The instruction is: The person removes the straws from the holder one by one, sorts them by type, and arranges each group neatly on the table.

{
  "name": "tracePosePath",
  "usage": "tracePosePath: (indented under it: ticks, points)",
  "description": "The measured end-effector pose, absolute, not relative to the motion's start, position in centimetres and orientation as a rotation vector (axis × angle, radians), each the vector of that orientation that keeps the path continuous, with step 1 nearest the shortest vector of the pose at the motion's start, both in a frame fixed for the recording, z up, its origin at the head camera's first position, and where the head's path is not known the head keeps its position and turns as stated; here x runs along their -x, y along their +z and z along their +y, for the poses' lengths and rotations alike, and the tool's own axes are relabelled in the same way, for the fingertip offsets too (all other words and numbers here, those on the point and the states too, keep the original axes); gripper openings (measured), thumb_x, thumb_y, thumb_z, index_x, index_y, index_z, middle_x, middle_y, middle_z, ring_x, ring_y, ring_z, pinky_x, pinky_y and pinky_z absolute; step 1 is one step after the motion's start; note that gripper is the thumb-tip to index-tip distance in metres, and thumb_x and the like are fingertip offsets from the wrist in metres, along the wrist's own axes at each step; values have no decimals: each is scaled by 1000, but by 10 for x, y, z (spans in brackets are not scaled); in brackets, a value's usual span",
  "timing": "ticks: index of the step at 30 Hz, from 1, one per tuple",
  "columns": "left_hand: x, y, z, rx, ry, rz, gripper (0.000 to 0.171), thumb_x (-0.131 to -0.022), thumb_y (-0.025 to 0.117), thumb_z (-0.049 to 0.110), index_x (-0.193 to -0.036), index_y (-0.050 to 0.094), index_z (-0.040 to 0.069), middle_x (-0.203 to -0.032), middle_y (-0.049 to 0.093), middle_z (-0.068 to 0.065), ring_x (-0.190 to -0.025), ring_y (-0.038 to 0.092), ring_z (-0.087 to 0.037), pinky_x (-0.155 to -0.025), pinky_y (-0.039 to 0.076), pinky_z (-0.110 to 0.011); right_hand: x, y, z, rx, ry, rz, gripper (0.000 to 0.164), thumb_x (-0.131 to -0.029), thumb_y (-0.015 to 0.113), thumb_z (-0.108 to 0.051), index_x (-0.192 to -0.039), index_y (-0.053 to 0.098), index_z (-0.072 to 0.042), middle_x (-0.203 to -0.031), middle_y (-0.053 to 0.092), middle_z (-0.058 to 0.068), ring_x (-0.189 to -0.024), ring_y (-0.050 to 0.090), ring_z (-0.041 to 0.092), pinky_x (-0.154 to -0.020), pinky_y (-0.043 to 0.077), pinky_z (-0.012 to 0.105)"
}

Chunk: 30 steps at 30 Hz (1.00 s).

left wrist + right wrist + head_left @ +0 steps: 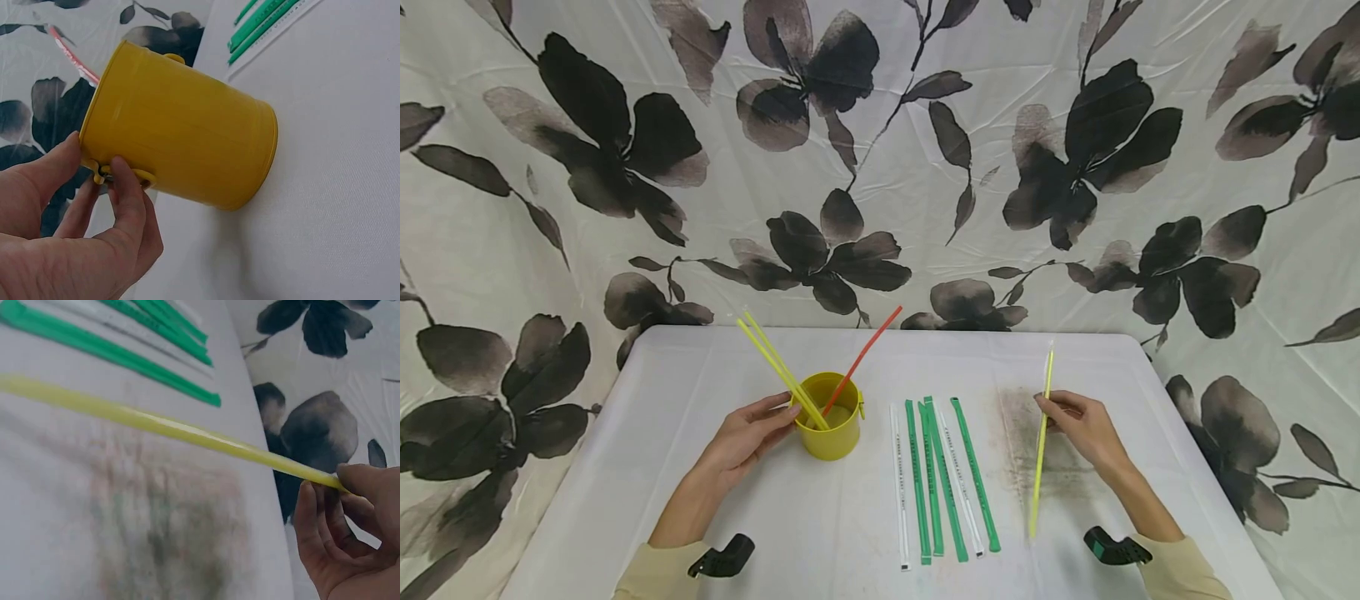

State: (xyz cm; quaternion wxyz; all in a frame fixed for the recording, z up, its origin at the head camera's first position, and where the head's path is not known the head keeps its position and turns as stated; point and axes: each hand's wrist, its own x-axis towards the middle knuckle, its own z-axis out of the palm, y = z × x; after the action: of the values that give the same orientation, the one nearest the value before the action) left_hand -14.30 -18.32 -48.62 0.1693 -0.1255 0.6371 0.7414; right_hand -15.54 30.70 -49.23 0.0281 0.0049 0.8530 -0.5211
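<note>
Left hand (751,435) gripping a yellow cup (830,440), right hand (1081,422) pinching a yellow straw (1040,475)

From the head, we are seeing both forearms (688,508) angling inward, their sleeves (662,573) running out of frame below. The left hand is holding the cup's rim at its left side; we are unable to tell whether the base is touching the worktop (820,533). Two yellow straws (772,357) and a red straw (871,346) are leaning in it. Wrapped straws (932,479) are lying between the hands.

From the left wrist, we are finding the thumb pressing the rim and fingers curling by a small handle, one fingertip covering part of it. The cup's wall is hiding the red straw's lower part.

From the right wrist, thumb and fingers are closing narrowly on the yellow straw, whose blurred far end is leaving the left edge.
</note>
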Motion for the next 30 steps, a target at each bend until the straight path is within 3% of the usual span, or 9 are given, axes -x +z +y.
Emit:
tracePosePath:
  ticks: [11, 19, 30]
  points:
    - [143, -487, -184, 355, 2131, 1793, 63, -99, 71, 12, -152, 43, -5, -135, 56, -17, -113, 67, -13, -108, 50, -32, 155, -516, 320, 6, -1404, 2624, 49, -103, 65, -29, -132, 61, 11, -112, 72, 23, -90, 71, 25, -79, 63, 36]
    - [143, -487, -184, 362, 2138, 1789, 63, -98, 72, 11, -152, 43, -5, -136, 55, -17, -114, 67, -14, -109, 49, -33, 155, -530, 314, 14, -1373, 2694, 40, -100, 70, -19, -126, 62, 10, -100, 73, 17, -87, 71, 21, -73, 61, 29]
    - [142, -487, -183, 360, 2141, 1794, 62, -98, 71, 11, -151, 44, -5, -139, 53, -20, -112, 67, -13, -111, 47, -36, 160, -547, 303, -26, -1244, 2840, 31, -95, 77, -21, -108, 69, 6, -84, 70, 8, -75, 66, 18, -64, 55, 26]
